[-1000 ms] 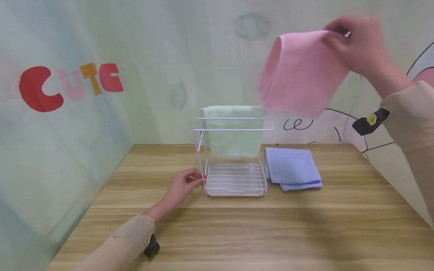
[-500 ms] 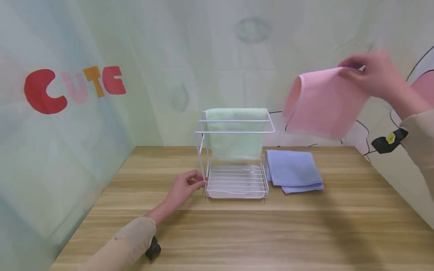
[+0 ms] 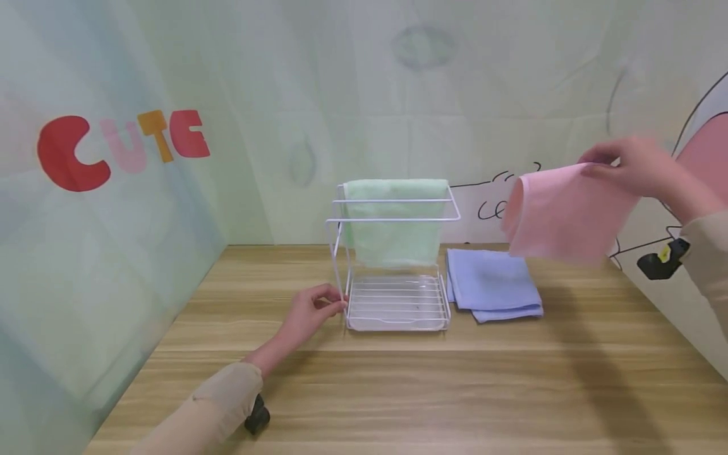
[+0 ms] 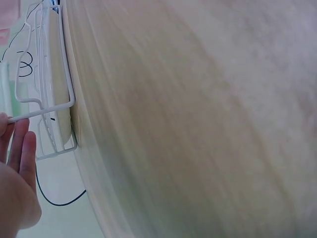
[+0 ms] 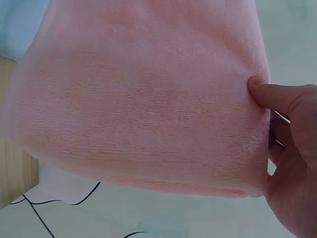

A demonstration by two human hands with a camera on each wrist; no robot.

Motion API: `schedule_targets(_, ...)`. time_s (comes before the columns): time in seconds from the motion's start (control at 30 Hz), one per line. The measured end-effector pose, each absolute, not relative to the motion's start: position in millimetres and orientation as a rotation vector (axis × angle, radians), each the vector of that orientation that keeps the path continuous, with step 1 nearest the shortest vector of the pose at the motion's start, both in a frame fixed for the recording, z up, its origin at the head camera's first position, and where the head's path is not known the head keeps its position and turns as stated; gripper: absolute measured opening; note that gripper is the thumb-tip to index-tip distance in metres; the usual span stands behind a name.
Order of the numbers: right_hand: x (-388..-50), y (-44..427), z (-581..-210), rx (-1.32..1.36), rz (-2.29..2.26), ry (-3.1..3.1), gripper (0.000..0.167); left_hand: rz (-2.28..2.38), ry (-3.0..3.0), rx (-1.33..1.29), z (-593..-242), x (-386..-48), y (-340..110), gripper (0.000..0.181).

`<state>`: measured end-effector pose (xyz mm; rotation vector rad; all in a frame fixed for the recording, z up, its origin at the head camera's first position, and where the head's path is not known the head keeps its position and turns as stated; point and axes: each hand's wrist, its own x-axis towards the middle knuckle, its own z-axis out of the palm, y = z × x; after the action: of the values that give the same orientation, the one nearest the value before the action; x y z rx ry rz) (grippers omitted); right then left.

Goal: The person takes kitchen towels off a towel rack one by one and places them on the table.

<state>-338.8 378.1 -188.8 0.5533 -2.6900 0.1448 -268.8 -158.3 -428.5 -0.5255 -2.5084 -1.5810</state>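
My right hand [image 3: 639,165] pinches a folded pink towel [image 3: 569,215] by its top edge, and the towel hangs in the air at the right, partly in front of a blue towel. In the right wrist view the thumb presses on the pink towel [image 5: 143,99]. My left hand [image 3: 309,311] pinches the left front upright of a white wire rack [image 3: 392,220]; the left wrist view shows the fingers [image 4: 19,144] at that wire. A light green towel [image 3: 398,240] hangs over the rack's rear bar, above a wire shelf with a clear tray [image 3: 398,323].
The folded blue towel [image 3: 495,287] lies on the wooden table [image 3: 398,392], just right of the rack. Behind the table hangs a pale printed curtain [image 3: 273,95], with coloured letters at the left.
The right hand has moved down and to the right with the pink towel, from high above the rack's right side. The left hand has stayed on the rack's upright.
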Motion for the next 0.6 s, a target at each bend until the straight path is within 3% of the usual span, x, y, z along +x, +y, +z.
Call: schedule_targets(0.6, -313.4, 411.0, -222.6, 0.596, 0.214, -3.033, 0.014, -1.578, -2.503, -0.521, -428.6, -266.2, -157.1, 0.007)
